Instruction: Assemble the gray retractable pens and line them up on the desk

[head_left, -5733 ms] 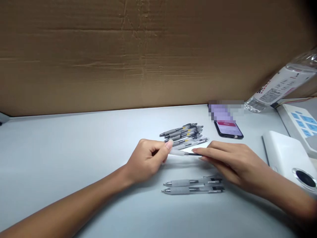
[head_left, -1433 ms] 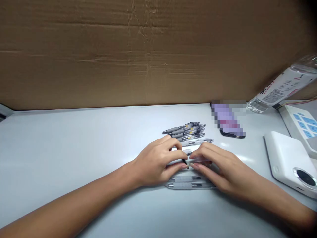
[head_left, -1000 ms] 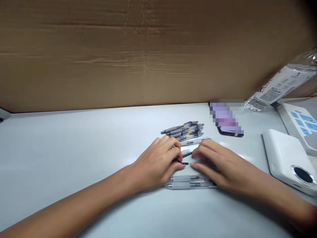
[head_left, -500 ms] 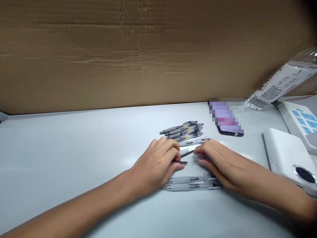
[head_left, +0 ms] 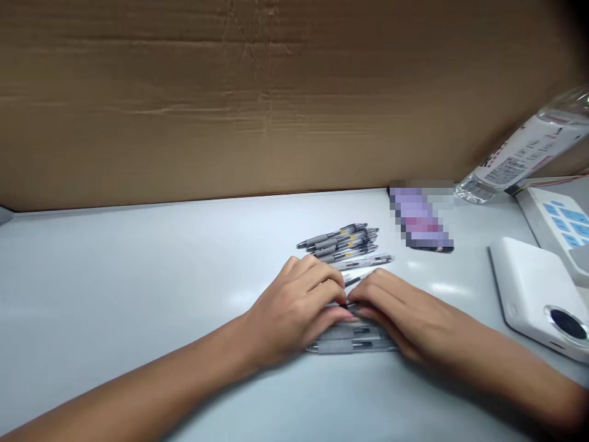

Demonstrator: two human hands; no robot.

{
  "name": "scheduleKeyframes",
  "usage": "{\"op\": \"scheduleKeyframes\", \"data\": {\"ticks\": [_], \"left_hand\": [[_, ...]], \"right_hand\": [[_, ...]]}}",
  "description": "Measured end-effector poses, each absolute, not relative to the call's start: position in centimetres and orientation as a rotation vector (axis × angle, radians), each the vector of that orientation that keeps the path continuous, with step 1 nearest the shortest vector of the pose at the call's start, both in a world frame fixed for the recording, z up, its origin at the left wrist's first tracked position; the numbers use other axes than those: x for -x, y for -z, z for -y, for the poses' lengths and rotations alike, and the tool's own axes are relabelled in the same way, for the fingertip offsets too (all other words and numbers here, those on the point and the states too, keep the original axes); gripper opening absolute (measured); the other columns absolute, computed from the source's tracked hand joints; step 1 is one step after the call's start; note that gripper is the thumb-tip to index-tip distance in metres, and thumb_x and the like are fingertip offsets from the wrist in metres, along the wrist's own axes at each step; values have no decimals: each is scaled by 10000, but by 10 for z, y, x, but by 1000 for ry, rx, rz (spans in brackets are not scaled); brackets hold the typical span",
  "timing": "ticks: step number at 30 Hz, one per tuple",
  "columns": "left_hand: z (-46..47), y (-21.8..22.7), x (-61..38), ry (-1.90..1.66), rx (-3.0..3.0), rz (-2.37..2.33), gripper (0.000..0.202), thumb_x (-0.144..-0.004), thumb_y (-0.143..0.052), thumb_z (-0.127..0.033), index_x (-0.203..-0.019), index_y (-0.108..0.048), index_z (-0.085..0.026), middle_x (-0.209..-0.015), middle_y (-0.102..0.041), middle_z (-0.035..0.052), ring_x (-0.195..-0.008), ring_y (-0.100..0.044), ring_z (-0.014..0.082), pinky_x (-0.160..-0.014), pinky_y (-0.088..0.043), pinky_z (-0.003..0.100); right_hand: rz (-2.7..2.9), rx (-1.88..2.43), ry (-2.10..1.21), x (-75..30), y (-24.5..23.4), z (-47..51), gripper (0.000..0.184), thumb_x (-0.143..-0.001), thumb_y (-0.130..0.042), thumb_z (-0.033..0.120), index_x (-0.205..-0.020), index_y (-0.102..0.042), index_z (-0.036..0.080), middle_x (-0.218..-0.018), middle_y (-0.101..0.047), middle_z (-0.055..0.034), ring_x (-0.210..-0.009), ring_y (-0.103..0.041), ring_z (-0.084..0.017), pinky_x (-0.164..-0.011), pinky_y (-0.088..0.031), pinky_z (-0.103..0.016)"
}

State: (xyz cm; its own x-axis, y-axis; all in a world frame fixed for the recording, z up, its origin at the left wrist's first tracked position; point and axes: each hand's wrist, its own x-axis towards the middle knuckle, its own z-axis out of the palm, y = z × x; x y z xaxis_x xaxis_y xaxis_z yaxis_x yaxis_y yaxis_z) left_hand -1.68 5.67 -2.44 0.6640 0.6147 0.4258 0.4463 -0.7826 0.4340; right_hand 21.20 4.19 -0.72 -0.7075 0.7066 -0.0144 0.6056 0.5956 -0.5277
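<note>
My left hand (head_left: 294, 304) is closed on a thin dark pen refill (head_left: 343, 306), mostly hidden by the fingers. Pinched in my right hand (head_left: 400, 307) is a clear pen barrel (head_left: 355, 309), only a sliver of it showing. The fingertips of both hands nearly touch where these parts meet. Just in front, two clear pens (head_left: 340, 347) lie side by side, partly under the hands. Behind the fingers are a loose dark-tipped pen part (head_left: 353, 281) and another clear pen (head_left: 368, 263). Farther back lies a cluster of several grey-grip pens (head_left: 343, 240).
A phone (head_left: 421, 221) lies at the back right of the white table (head_left: 138, 282). Beyond it leans a clear bottle (head_left: 510, 159). A white device with a round dark lens (head_left: 538, 288) and a blue-labelled box (head_left: 559, 221) stand right. Cardboard (head_left: 184, 110) walls the back.
My right hand has moved left and slightly down, bringing the clear barrel up to the dark refill tip. My left hand has shifted slightly right. The lying pens look unmoved.
</note>
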Motion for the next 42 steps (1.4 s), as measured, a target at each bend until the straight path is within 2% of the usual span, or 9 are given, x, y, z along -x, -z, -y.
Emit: {"op": "scheduleKeyframes", "data": {"ticks": [4,6,13,19,24,26,32,38,42], "left_hand": [[-57,23,17,-969,-2475,-961,436,-732,-708,-567,-830,-558,-170,-833,-639,18,-805,-514,166,-742,-374,309],[-58,20,18,-958,-2426,-1004,505,-654,-733,-618,-815,-566,-169,-814,-632,17,-799,-510,170,-744,-374,312],[-61,16,25,-644,-2512,-1033,91,-861,-673,-305,-835,-671,-218,-995,-628,38,-938,-494,207,-815,-316,368],[-60,16,23,-619,-2526,-1020,77,-903,-607,-258,-862,-643,-203,-988,-613,35,-932,-490,196,-810,-309,366],[-60,16,23,-641,-2561,-1080,121,-888,-628,-295,-966,-630,-203,-998,-616,46,-943,-480,207,-809,-315,368],[-59,16,23,-640,-2613,-1088,85,-912,-581,-261,-933,-641,-203,-987,-615,52,-912,-475,205,-795,-311,371],[-55,18,18,-667,-2757,-1112,194,-956,-488,-209,-837,-638,-180,-913,-623,58,-836,-474,192,-780,-303,378],[-56,19,19,-626,-2738,-1172,125,-942,-523,-238,-943,-635,-183,-932,-620,66,-865,-479,206,-775,-306,379],[-56,19,19,-611,-2731,-1183,169,-957,-499,-239,-875,-636,-182,-904,-616,61,-845,-473,203,-759,-298,375]], "right_hand": [[2545,992,-837,-209,4,-40,157,-1003,-375,185,-1062,-512,238,-968,-566,-35,-871,-552,-162,-775,-458,-297],[2477,959,-868,-210,2,-39,152,-989,-405,170,-1073,-501,254,-980,-593,-24,-869,-580,-150,-767,-473,-270],[2187,953,-852,-221,5,-46,179,-963,-453,176,-1110,-476,274,-1009,-658,-32,-949,-639,-188,-822,-512,-312],[2467,1039,-528,-227,-1,-57,95,-955,-508,241,-1046,-535,249,-931,-643,-29,-847,-610,-184,-751,-472,-304],[2583,1130,-365,-242,1,-68,154,-959,-498,330,-1027,-596,232,-911,-636,-52,-826,-595,-213,-717,-455,-333],[2616,1178,-359,-248,3,-72,187,-957,-497,357,-1037,-615,236,-917,-631,-57,-813,-594,-218,-705,-457,-341],[2647,1324,-429,-254,3,-78,250,-973,-450,396,-1015,-642,242,-940,-614,-68,-794,-602,-217,-693,-480,-353],[2631,1352,-459,-267,0,-84,230,-943,-504,399,-992,-683,262,-928,-633,-58,-796,-623,-220,-683,-486,-344],[2662,1354,-489,-269,-3,-83,230,-935,-520,417,-985,-707,293,-932,-631,-41,-794,-629,-209,-689,-486,-338]]}}
